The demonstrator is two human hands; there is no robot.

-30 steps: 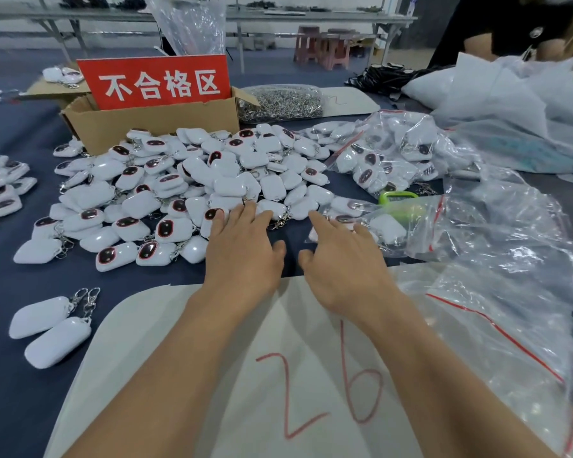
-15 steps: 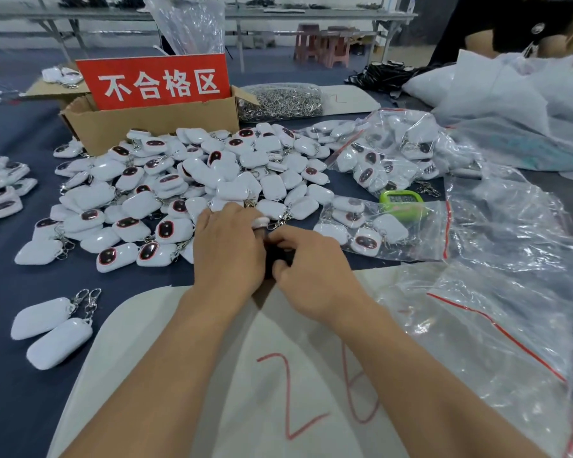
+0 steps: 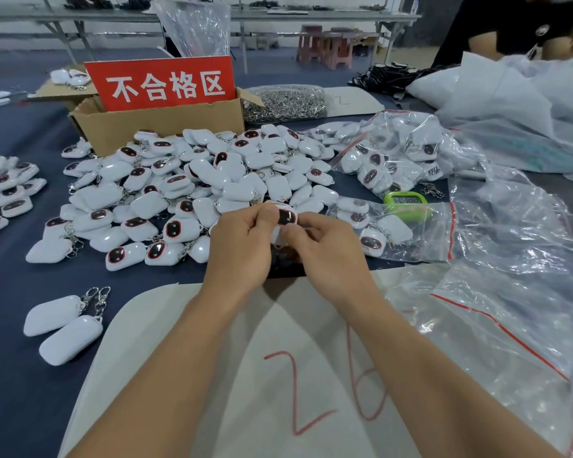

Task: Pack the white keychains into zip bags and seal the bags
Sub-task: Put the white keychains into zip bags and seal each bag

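The left hand (image 3: 242, 246) and right hand (image 3: 331, 252) pinch one white keychain (image 3: 286, 215) between them, each grip narrow with fingers curled, at the near edge of the keychain pile (image 3: 192, 186) on the tabletop (image 3: 20, 375).

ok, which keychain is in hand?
The keychain with its dark face up, pinched between left hand and right hand; the others lie in the pile or bags.

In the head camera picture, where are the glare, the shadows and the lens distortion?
Head view: even light, no harsh spots; bright glints on the clear zip bags at right; soft fan-shaped shadows on the white sheet between the forearms; wide-angle stretch enlarges those forearms toward the bottom edge; the held keychain is fairly sharp, the far stools softer.
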